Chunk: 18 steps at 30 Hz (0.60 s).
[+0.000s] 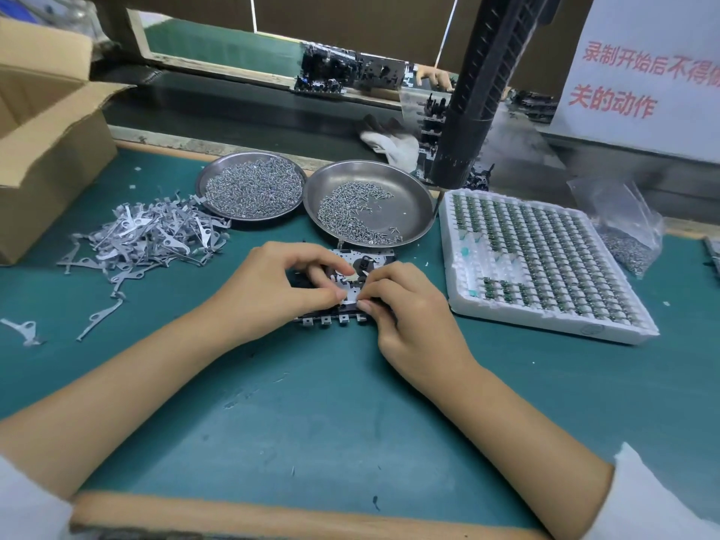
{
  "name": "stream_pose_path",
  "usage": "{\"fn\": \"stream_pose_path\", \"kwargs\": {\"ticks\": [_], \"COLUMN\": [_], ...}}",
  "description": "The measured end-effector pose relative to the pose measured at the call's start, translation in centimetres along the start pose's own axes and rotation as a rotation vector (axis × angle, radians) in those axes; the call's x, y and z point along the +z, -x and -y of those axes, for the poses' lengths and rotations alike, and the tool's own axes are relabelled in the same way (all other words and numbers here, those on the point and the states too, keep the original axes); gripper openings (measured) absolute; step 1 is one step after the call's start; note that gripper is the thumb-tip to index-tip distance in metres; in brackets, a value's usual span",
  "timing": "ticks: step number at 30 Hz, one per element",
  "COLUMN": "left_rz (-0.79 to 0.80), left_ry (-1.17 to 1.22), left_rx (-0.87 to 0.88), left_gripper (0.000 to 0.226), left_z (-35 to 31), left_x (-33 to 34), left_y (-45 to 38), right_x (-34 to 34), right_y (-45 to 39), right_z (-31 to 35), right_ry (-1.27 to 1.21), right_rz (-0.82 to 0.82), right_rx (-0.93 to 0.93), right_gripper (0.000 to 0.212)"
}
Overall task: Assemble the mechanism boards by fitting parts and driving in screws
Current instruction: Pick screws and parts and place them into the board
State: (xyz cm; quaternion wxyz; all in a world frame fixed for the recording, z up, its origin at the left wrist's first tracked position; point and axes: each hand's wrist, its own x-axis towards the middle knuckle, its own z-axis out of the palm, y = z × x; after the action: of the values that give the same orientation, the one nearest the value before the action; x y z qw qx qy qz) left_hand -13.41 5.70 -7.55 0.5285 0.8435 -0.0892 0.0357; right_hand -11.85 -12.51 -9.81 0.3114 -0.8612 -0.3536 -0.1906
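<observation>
Mechanism board (343,284) flat on worktop (350,403), centre, pans at 12 o'clock. My left hand (280,286) and right hand (405,305) both pinch over it, fingertips curled, likely seating a small part before screwing.

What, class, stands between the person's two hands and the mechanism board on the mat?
Nothing visible. Both the left hand and the right hand already rest on the mechanism board, fingers curled on its parts; the dishes and tray lie beyond it.
</observation>
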Motion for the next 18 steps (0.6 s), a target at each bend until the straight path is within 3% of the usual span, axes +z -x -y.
{"fn": "stream_pose_path", "kwargs": {"ticks": [9,13,18], "left_rz": [0.016,0.046,0.036], "left_ry": [0.002,0.016,0.022], "left_rx": [-0.015,-0.016,0.002], "left_gripper": [0.031,0.033,0.029], "left_z": [0.1,0.2,0.5], "left_x": [-0.1,-0.5,-0.5], "left_y": [-0.3,-0.4,-0.4], "right_x": [0.4,-0.2,-0.6], "right_y": [-0.1,-0.2,-0.5], "right_z": [0.2,-0.4,-0.7], "right_ry": [0.001,-0.18,-0.396], "right_rz": [-0.03,-0.01,-0.137], "right_rx": [0.037,0.136,0.29], "right_gripper": [0.006,0.005,0.01]}}
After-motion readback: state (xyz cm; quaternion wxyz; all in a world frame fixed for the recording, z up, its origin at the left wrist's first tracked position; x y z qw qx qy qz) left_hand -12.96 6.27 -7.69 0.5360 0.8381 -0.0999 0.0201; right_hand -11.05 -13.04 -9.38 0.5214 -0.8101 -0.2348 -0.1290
